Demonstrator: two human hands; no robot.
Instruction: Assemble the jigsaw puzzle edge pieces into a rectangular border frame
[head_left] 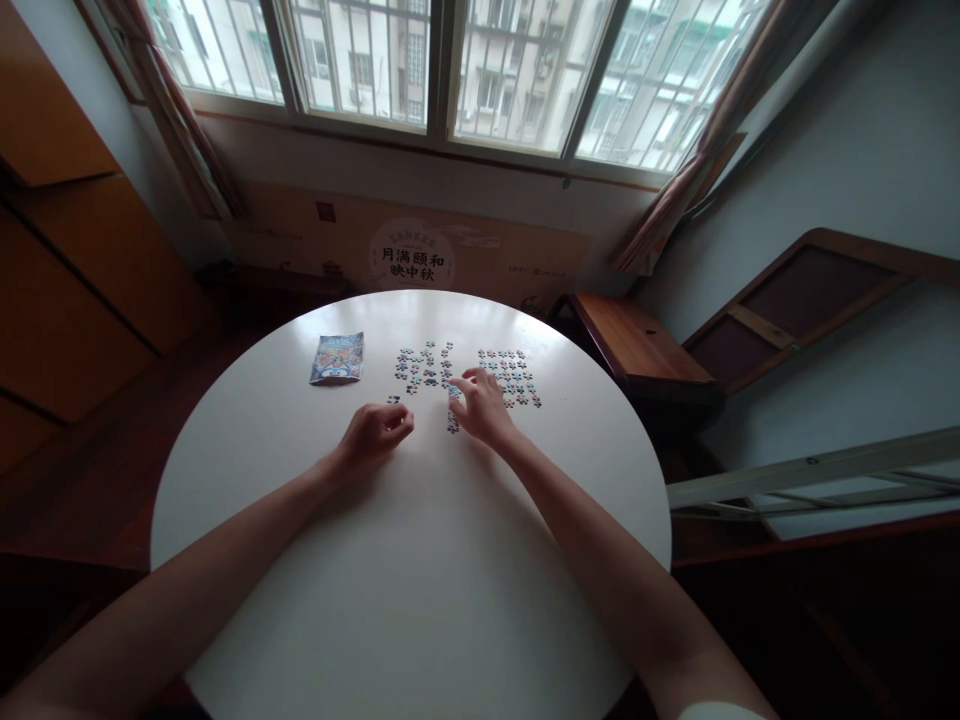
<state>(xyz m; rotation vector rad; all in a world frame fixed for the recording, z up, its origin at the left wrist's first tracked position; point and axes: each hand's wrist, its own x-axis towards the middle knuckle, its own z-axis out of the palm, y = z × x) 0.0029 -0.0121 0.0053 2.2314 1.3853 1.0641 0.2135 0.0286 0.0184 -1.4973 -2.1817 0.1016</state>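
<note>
Small jigsaw pieces lie spread on a round white table (pixel 420 560) in two patches, one patch (pixel 424 366) left of the other (pixel 516 376). My left hand (pixel 375 432) rests on the table with its fingers curled in, right by a lone piece (pixel 393 399). My right hand (pixel 484 405) lies between the patches, its fingers bent and pinching at pieces near a short joined strip (pixel 452 422). What either hand grips is too small to make out. A small printed picture card (pixel 337 357) lies at the far left of the pieces.
A wooden bench or low table (pixel 637 345) stands to the right behind the table. A cardboard box with printed characters (pixel 412 255) leans under the barred window. Wooden cabinets (pixel 67 270) fill the left side, and a folded frame (pixel 817 300) leans on the right wall.
</note>
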